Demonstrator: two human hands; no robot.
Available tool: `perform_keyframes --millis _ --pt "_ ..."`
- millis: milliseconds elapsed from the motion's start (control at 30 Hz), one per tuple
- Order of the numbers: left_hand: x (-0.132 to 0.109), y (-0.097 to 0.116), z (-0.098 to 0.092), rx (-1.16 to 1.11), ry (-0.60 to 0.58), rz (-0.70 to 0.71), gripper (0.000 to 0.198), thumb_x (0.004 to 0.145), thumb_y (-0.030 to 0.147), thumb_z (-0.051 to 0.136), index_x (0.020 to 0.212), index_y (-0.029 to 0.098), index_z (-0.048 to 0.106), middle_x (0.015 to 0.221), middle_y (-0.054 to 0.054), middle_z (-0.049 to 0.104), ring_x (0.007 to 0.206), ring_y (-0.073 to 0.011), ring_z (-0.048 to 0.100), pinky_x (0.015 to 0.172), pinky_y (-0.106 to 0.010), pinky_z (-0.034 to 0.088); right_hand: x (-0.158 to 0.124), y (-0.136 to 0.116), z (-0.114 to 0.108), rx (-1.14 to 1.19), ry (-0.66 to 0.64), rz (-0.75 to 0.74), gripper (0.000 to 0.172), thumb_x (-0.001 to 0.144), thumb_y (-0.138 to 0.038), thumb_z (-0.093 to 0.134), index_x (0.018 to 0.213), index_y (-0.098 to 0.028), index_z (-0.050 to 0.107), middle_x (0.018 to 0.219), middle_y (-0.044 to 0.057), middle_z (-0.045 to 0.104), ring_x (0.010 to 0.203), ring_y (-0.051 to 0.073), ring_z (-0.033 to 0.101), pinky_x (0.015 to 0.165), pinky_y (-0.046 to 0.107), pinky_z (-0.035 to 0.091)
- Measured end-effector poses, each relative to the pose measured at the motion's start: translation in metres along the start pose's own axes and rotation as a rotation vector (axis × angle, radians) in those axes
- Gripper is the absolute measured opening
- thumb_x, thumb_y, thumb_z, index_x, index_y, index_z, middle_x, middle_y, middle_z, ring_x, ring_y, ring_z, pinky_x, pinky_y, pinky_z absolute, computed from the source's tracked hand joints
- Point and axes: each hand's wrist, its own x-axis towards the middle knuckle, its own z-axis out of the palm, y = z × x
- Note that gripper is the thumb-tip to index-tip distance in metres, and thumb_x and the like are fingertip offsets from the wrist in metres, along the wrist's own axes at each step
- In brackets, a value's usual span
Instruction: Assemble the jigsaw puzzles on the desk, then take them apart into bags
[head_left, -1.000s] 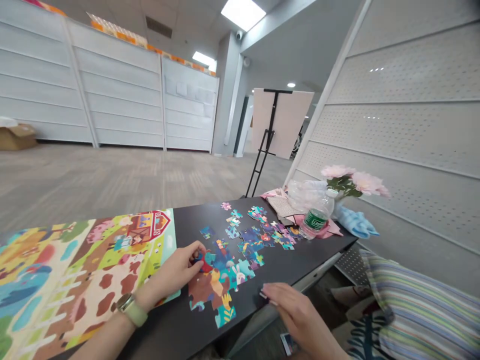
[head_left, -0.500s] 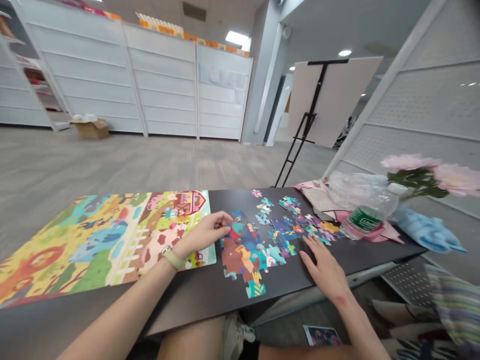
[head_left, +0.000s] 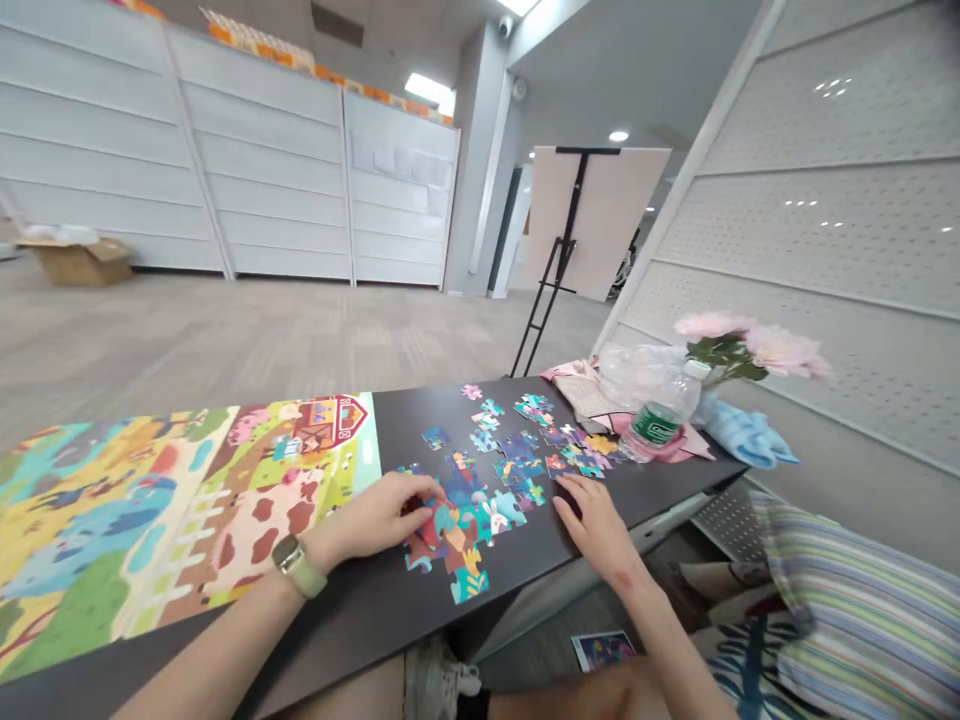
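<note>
A partly joined section of colourful jigsaw pieces (head_left: 461, 540) lies on the black table (head_left: 405, 410). Curled over its left end, my left hand (head_left: 371, 520) pinches a red jigsaw piece (head_left: 429, 530) that its fingers partly hide. My right hand (head_left: 596, 525) rests on the tabletop with its fingers apart, holding nothing, just below a scatter of loose jigsaw pieces (head_left: 529, 440). To the left, a large printed farm picture mat (head_left: 187, 510) lies under my left forearm, with a red barn at its far corner.
A plastic water bottle (head_left: 660, 420), crumpled plastic (head_left: 630, 375), a blue cloth (head_left: 739, 445) and pink artificial flowers (head_left: 739, 340) crowd the table's far end. A perforated wall panel (head_left: 810, 200) runs along the right. A striped cushion (head_left: 847, 610) sits below the table's right edge.
The view has swung slightly left. My right hand has slid a little along the tabletop, while my left hand stays on the joined section.
</note>
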Motion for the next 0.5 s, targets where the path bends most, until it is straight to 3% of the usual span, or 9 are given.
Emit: perform_keyframes --millis 133,267,367,500 --pt "0.009 0.004 0.017 0.067 0.05 0.015 0.026 0.092 0.024 0.052 0.113 0.021 0.067 0.104 -0.005 0.072 0.089 -0.0201 0.065 0.08 -0.028 0.047 0.025 0.014 -0.001 -0.019 0.05 0.044 0.042 0.096 -0.037 0.047 0.129 -0.014 0.061 0.127 0.016 0.063 0.119 0.03 0.055 0.106 0.047 0.043" --pt "0.019 0.009 0.026 -0.024 0.097 0.05 0.027 0.093 0.026 0.052 0.115 0.021 0.066 0.093 -0.003 0.072 0.084 -0.0188 0.064 0.078 -0.027 0.046 0.087 0.034 -0.004 -0.028 -0.019 0.025 0.032 0.095 -0.023 0.05 0.123 -0.016 0.064 0.131 0.016 0.06 0.123 0.028 0.054 0.108 0.048 0.04" --pt "0.017 0.007 0.01 -0.107 0.178 0.034 0.027 0.09 0.023 0.049 0.109 0.019 0.068 0.086 -0.002 0.069 0.076 -0.0169 0.061 0.069 -0.025 0.045 0.129 0.042 -0.009 -0.031 -0.141 -0.014 0.027 0.095 -0.031 0.059 0.119 -0.019 0.063 0.125 0.01 0.063 0.109 0.023 0.062 0.096 0.045 0.05" --pt "-0.001 -0.011 -0.036 -0.029 0.16 -0.045 0.026 0.077 0.014 0.047 0.088 0.019 0.07 0.075 0.0 0.068 0.062 -0.0145 0.059 0.061 -0.024 0.042 0.16 0.039 -0.014 -0.06 -0.201 -0.039 0.033 0.095 -0.037 0.06 0.121 -0.018 0.059 0.121 0.008 0.063 0.1 0.02 0.064 0.085 0.041 0.056"
